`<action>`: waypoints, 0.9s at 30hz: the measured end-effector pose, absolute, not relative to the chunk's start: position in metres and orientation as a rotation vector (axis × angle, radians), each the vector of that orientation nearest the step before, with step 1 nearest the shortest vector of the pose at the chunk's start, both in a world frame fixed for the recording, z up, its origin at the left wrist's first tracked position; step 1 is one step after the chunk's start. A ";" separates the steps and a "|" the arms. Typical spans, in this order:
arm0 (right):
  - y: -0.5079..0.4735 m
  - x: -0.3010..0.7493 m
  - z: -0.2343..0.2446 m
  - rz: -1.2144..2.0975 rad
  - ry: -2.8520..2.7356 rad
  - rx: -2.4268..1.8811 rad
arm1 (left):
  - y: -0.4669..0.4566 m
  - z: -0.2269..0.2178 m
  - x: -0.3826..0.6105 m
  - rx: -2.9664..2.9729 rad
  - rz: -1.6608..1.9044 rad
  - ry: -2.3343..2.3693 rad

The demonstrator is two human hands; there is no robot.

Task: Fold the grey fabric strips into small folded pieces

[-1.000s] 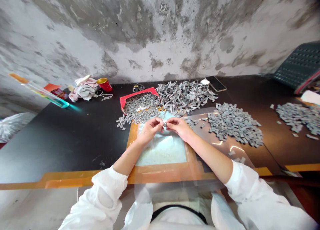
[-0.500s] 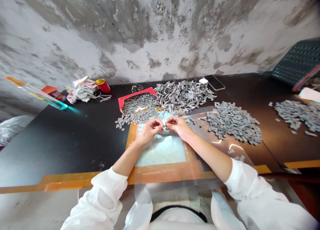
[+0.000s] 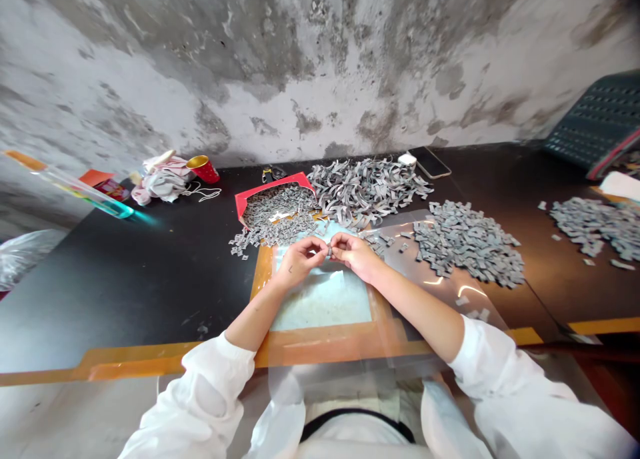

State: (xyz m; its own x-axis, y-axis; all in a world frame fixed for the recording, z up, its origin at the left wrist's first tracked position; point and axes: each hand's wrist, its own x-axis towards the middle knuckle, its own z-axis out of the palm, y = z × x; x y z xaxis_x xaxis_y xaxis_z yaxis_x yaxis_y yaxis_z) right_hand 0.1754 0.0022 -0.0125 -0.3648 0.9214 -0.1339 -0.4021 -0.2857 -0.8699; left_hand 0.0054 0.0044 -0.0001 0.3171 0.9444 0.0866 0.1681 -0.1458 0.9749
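Note:
My left hand and my right hand meet fingertip to fingertip above a pale blue mat framed in orange tape. Together they pinch one small grey piece. Just beyond my left hand a red tray holds a heap of small grey pieces. Behind my hands lies a pile of longer grey strips. To the right of my right hand spreads a heap of grey folded pieces on a clear plastic sheet.
The black table stands against a stained wall. At back left lie a red cup, crumpled cloth and a clear ruler. A phone lies at the back; another grey heap and a dark crate are at far right.
Both hands have stayed together over the mat, only working the small grey piece between their fingertips. The view has shifted slightly.

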 end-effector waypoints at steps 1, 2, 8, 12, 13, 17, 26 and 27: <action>0.002 0.175 -0.013 1.800 -0.962 -0.820 | 0.004 0.000 0.006 1.574 0.957 1.046; 0.002 0.175 -0.013 1.801 -0.967 -0.816 | 0.004 0.000 0.006 1.581 0.954 1.047; 0.001 0.173 -0.013 1.770 -0.977 -0.785 | 0.003 0.000 0.007 1.591 0.947 1.076; -0.001 0.171 -0.012 1.702 -1.045 -0.795 | 0.003 0.000 0.008 1.516 0.934 1.041; -0.001 0.171 -0.012 1.685 -1.063 -0.802 | 0.003 0.000 0.008 1.505 0.932 1.037; -0.001 0.171 -0.010 1.639 -1.106 -0.824 | 0.004 0.000 0.006 1.571 0.926 1.059; 0.001 0.177 -0.009 1.867 -0.938 -0.775 | 0.007 -0.007 0.002 1.573 1.013 0.947; 0.000 0.177 -0.008 1.898 -0.916 -0.774 | 0.007 -0.008 0.002 1.580 1.016 0.942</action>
State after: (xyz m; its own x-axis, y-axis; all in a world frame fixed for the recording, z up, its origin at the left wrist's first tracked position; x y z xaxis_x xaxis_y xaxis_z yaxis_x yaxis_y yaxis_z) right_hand 0.1773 0.0004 -0.0083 -0.4316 0.8887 -0.1547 -0.4321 -0.3542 -0.8294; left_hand 0.0019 0.0067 -0.0075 0.3456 0.9245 0.1609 0.0908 -0.2037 0.9748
